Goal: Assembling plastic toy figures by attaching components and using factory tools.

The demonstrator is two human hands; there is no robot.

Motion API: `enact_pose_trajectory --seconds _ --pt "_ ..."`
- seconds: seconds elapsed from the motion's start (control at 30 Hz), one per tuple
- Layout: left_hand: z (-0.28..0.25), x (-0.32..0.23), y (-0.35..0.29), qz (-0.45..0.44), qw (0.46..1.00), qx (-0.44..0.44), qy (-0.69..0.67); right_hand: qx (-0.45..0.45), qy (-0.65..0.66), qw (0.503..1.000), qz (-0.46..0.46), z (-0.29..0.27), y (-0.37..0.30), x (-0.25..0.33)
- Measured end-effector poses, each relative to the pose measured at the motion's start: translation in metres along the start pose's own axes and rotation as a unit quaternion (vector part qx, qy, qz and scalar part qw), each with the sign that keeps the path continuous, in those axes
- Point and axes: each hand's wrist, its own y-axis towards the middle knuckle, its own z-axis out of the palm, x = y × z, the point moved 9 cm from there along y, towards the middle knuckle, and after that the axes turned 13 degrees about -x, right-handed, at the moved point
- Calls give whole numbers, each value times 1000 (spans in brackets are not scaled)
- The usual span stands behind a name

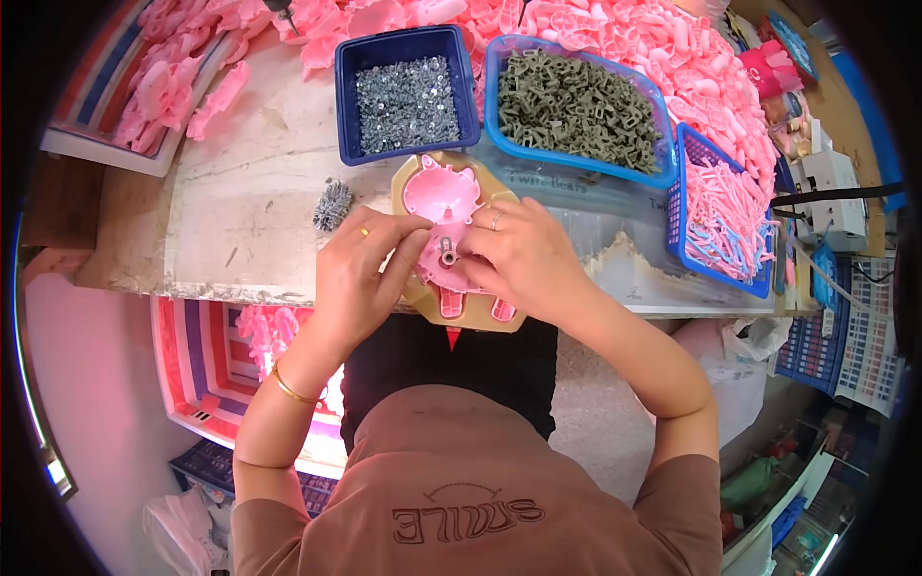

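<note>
You are working over a pink molded shell [442,195], which is lying hollow side up in a tan holder [478,315] at the center of the frame. Your left hand [370,261] is reaching in from the shell's left, its thumb and index finger nearly meeting above the middle; I cannot tell whether they are holding anything. Your right hand [528,254] is bending its fingers inward at the shell's right side, with only a small gap showing; what they are gripping, if anything, is hidden. A small grey clip [448,247] is sitting in the shell between your hands. A cluster of small metal pieces [332,204] is lying just left of your left hand. Toward the top, a navy tub [347,110] is holding small metal parts, and a blue-rimmed tray [615,175] is holding grey-green clips. At the right, a blue basket [679,206] is holding pink and blue sticks.
</note>
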Motion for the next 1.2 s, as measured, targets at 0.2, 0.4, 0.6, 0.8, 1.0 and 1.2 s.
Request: enact_pose_trajectory --seconds 0.2,0.4,0.6,0.8,1.0,1.2 --pt "4 -13 -2 63 998 22 5 16 -11 999 -42 4 3 4" --pt "18 -29 -18 192 973 114 61 91 -6 994 -53 17 13 5" --pt "28 -24 -37 190 964 140 120 93 -2 995 -30 18 4 -1" --pt "30 -21 -39 159 974 134 93 19 21 1000 -8 2 -2 -3" --pt "30 -23 -40 158 972 131 113 9 -37 996 76 -27 -23 -14" --pt "33 -22 -41 156 974 128 104 -29 -49 996 65 -31 -27 -11"
